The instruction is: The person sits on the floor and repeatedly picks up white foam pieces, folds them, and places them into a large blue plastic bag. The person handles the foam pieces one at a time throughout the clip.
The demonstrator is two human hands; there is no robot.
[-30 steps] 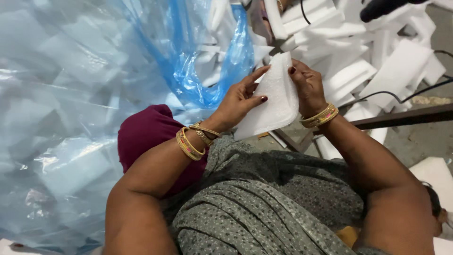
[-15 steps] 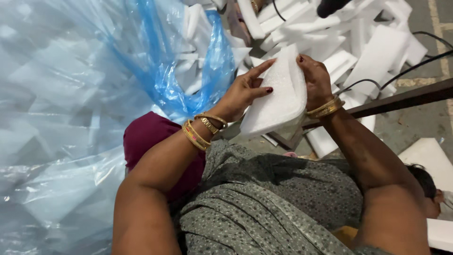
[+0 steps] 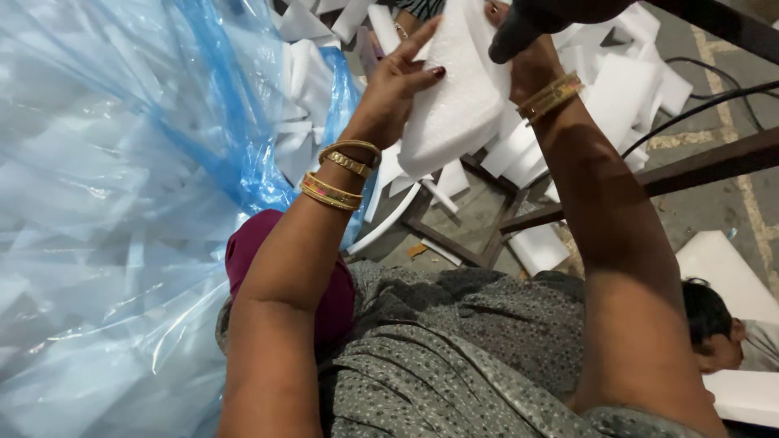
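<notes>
Both hands hold one white foam sheet (image 3: 454,101) raised out in front of me. My left hand (image 3: 393,89) grips its left edge, fingers spread along the sheet, gold bangles on the wrist. My right hand (image 3: 527,61) holds the right edge near the top; a dark object (image 3: 535,20) at the top of the view hides most of its fingers. The sheet is tilted, its lower corner pointing down over a dark wooden frame (image 3: 487,219).
A big clear and blue plastic bag (image 3: 122,178) stuffed with foam pieces fills the left. Loose white foam pieces (image 3: 617,89) litter the floor ahead and right. Black cables (image 3: 706,101) cross a dark wooden bar (image 3: 698,166). Another person's head (image 3: 710,324) shows at lower right.
Both hands have lifted the foam sheet higher and farther forward, arms stretching out. The view has shifted so the sheet now sits near the top edge.
</notes>
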